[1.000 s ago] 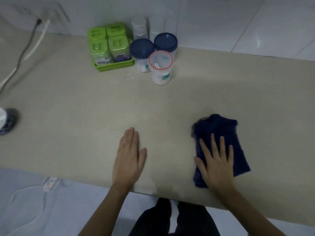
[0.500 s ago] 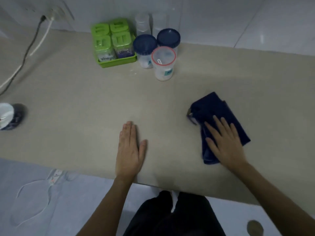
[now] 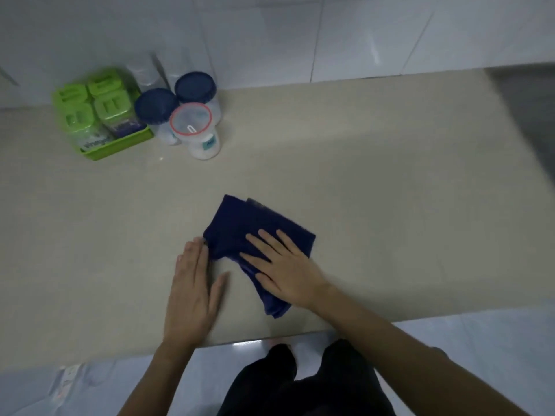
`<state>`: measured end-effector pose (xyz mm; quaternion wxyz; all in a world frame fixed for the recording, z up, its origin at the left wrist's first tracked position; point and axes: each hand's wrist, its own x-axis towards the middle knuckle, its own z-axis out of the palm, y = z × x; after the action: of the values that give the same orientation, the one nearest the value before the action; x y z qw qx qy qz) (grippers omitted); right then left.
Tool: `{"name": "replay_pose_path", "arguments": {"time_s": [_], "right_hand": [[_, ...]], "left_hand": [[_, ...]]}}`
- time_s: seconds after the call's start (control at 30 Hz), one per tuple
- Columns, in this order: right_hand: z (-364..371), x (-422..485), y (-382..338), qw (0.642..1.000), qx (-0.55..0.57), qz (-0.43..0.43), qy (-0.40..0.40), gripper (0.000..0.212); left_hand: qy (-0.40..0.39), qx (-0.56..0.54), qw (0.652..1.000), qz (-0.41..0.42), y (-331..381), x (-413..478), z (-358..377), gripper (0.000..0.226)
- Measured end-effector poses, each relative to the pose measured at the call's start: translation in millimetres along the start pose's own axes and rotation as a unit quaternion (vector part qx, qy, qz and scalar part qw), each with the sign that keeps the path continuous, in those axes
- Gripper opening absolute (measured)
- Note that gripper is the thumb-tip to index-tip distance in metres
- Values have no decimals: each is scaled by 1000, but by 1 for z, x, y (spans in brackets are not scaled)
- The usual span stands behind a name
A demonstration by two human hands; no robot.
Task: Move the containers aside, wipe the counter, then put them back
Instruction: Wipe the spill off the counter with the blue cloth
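A folded dark blue cloth (image 3: 240, 223) lies on the beige counter (image 3: 375, 190). My right hand (image 3: 285, 268) presses flat on the cloth, fingers spread. My left hand (image 3: 193, 292) rests flat on the counter, its fingertips touching the cloth's left edge. At the back left stand the containers: a green tray (image 3: 120, 147) with several green-lidded boxes, two jars with dark blue lids (image 3: 156, 106) (image 3: 195, 87), and a clear jar with a red-rimmed lid (image 3: 192, 121) in front of them.
A white tiled wall (image 3: 330, 34) runs behind the counter. Clear plastic containers (image 3: 147, 73) stand against the wall behind the jars. The counter's front edge (image 3: 270, 337) is just below my hands, with light floor and my dark trousers beyond it.
My right hand has slid the cloth to the left until it meets my left hand. The view has swung right, so the containers sit further left in it.
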<state>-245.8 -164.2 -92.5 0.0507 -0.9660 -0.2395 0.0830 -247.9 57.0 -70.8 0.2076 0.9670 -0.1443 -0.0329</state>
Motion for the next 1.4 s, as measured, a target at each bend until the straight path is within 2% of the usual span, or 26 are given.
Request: {"name": "replay_pose_path", "arguments": {"time_s": [0.2, 0.43, 0.63, 0.83, 1.03, 1.17, 1.23, 1.4], "right_hand": [[0, -84, 64, 991, 38, 129, 23, 49], [-2, -171, 134, 966, 57, 249, 44, 48], [-2, -239, 201, 935, 60, 345, 59, 48], [-3, -293, 258, 906, 41, 418, 60, 51], [-1, -320, 277, 911, 26, 410, 39, 52], [-6, -318, 277, 909, 21, 416, 15, 54], [-11, -313, 275, 911, 9, 411, 28, 57], [-26, -236, 243, 956, 17, 283, 76, 49]], "left_hand": [[-39, -18, 997, 66, 93, 24, 33, 65], [-72, 14, 986, 149, 203, 57, 92, 64], [-71, 20, 985, 159, 277, 75, 124, 65], [-73, 31, 984, 161, 320, 86, 151, 66], [-72, 28, 987, 139, 337, 80, 163, 69], [-62, 37, 990, 118, 322, 77, 157, 69], [-55, 37, 994, 91, 309, 76, 151, 68], [-41, 33, 998, 25, 261, 73, 125, 70]]}}
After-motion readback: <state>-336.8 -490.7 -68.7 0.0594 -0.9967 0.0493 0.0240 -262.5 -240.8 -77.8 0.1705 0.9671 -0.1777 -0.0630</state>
